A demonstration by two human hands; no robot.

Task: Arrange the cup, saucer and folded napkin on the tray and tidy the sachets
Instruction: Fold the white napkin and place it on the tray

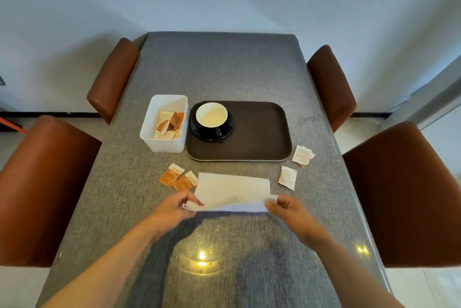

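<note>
A white napkin [232, 189] lies on the grey table in front of the tray, its near edge lifted. My left hand [174, 206] pinches the near left corner and my right hand [287, 208] pinches the near right corner. The dark brown tray [259, 133] holds a black saucer [225, 130] at its left end, with a cup [211, 115], black outside and white inside, standing on it. Two orange sachets [178, 176] lie left of the napkin. White sachets [288, 177] [303, 155] lie to its right.
A white plastic box [149, 130] holding several sachets stands against the tray's left side. Brown leather chairs flank the table: two on the left [45, 183], two on the right [404, 190]. A wall runs behind the table's far end.
</note>
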